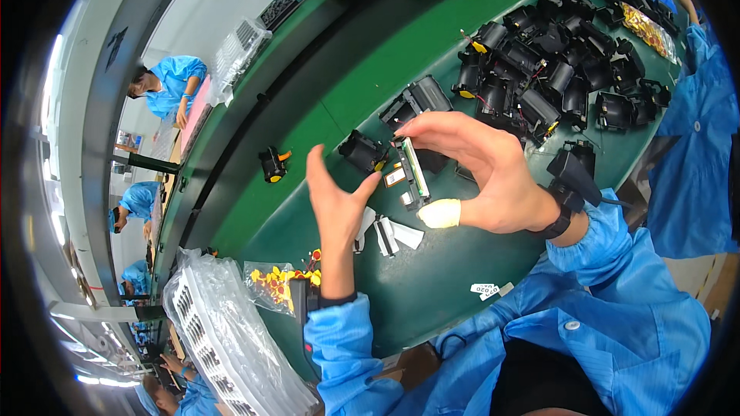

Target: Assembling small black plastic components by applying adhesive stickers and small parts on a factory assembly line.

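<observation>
My right hand (pixel 493 177) grips a narrow black part with a pale green strip (pixel 416 169) between its fingers and its thumb, which wears a yellowish finger cot. My left hand (pixel 339 204) is just left of that part, thumb and fingers spread, with nothing visible in it. Between the two hands lies a small white-and-orange piece (pixel 395 177). Behind them, a black housing with a yellow tab (pixel 362 152) rests on the green table (pixel 455 277), near another black housing (pixel 428 96). White strips and a small black bar (pixel 385 236) lie below the held part.
A large heap of black housings (pixel 555 69) covers the far right. At left are a bag of yellow-and-red pieces (pixel 274 285) and plastic-wrapped white trays (pixel 223 339). White stickers (pixel 486 290) lie near my body. One housing (pixel 272 164) sits on the green belt. Co-workers in blue work nearby.
</observation>
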Tool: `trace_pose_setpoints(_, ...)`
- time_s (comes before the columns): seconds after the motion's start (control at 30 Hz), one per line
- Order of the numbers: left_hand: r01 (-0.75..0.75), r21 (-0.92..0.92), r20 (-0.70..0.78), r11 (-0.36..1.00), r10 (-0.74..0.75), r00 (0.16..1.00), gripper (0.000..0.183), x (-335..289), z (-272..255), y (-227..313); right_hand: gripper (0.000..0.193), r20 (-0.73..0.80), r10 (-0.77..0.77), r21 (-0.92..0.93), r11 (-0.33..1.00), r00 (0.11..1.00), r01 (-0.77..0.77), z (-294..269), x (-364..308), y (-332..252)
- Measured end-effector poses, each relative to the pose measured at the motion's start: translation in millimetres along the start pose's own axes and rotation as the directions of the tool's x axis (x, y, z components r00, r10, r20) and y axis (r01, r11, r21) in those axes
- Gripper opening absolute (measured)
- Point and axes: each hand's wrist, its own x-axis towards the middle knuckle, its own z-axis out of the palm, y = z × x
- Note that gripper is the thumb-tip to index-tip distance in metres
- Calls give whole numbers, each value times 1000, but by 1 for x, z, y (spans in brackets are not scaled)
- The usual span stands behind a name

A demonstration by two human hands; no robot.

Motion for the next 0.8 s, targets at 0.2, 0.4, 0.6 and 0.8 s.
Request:
trace_pose_setpoints(0.2, 49, -206, 111, 977, -27, 993, 73, -4, -8, 26, 76, 42, 62, 35, 997, 997, -64, -3, -2, 4)
trace_pose_setpoints(0.4, -34, -528, 99, 849, 102, 990, 75, -49, -43, 53, 74, 299, 195, 251, 928, 934, -274, 4, -8, 3)
trace_pose_setpoints(0.6, -107, -430, 17, 896, 126, 992, 76, -64, -60, 47, 75, 201, 75, 165, 980, 977, -109, -2, -1, 0)
trace_pose_setpoints(0.8, -174, -346, 22, 922, 194, 981, 68, -74, -63, 51, 68, 291, -15, -267, 959, 957, 96, 3, 0, -3)
